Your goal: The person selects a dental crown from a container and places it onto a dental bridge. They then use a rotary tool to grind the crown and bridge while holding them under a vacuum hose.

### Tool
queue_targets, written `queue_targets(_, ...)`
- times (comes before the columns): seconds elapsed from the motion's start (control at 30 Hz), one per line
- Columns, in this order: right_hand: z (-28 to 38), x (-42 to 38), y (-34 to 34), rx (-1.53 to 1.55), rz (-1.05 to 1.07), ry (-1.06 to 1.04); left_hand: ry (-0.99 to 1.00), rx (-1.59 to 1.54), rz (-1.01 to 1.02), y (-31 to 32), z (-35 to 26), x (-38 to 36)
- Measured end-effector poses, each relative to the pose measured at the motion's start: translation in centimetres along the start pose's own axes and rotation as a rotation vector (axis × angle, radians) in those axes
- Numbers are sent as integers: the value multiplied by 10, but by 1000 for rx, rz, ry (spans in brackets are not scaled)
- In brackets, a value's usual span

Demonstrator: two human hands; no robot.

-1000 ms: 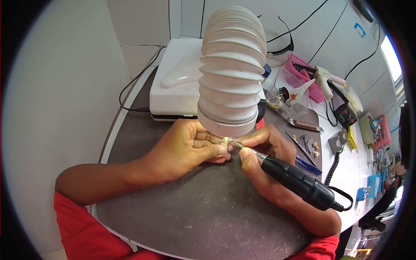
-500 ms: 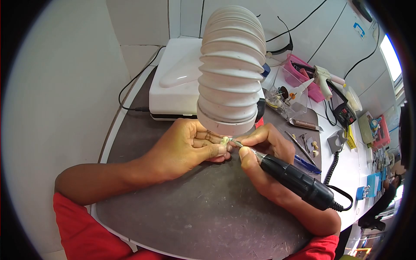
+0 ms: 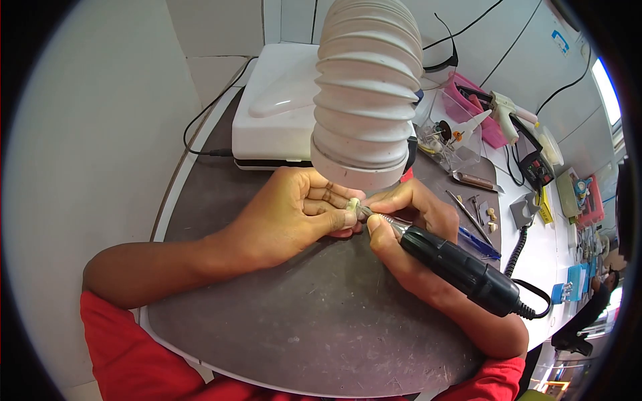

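Between the thumb and fingers of my left hand (image 3: 287,217), a small pale yellow dental piece (image 3: 353,203) is pinched. My right hand (image 3: 418,217) grips a black rotary handpiece (image 3: 461,269) by its metal front end, pen-style. The tip of the handpiece meets the dental piece, or is very close to it; fingers partly hide the contact. Just above both hands hangs the mouth of a white ribbed suction hose (image 3: 366,93).
A white box-shaped machine (image 3: 275,100) stands behind my left hand. To the right lie a brown-handled knife (image 3: 476,180), thin metal tools (image 3: 468,208), blue tweezers (image 3: 478,242) and small tooth-like pieces (image 3: 492,219). Beyond are a clear tray (image 3: 455,150), a pink basket (image 3: 493,130) and a glue gun (image 3: 503,113).
The whole view has shifted, so things appear higher and slightly right. The dental piece looks turned a little in my left fingers, and the handpiece tip sits lower against it.
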State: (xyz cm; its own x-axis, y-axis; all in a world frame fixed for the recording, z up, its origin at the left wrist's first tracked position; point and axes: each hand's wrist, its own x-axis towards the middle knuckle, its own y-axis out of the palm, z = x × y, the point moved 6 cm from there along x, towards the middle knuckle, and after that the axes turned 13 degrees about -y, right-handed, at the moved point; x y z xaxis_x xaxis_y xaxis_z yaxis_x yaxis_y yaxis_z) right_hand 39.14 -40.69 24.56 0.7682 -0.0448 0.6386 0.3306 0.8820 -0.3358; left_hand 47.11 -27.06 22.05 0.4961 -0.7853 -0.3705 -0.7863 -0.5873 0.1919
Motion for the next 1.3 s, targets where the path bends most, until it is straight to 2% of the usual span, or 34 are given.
queue_targets(0.37, 5, 0, -6, -31, -14, 10, 16, -2, 11, 0, 0, 1)
queue_targets(0.47, 3, 0, -4, 46, -49, 45, 27, -5, 16, 0, -1, 1)
queue_targets(0.67, 1, 1, 0, -60, 13, -11, 33, 22, 2, 0, 0, 1)
queue_targets(0.73, 6, 2, 0, -103, 29, -122, 47, 37, -10, 0, 0, 1)
queue_targets(1.3, 7, 1, 1, -117, 28, -134, 53, 36, -32, 2, -2, -1)
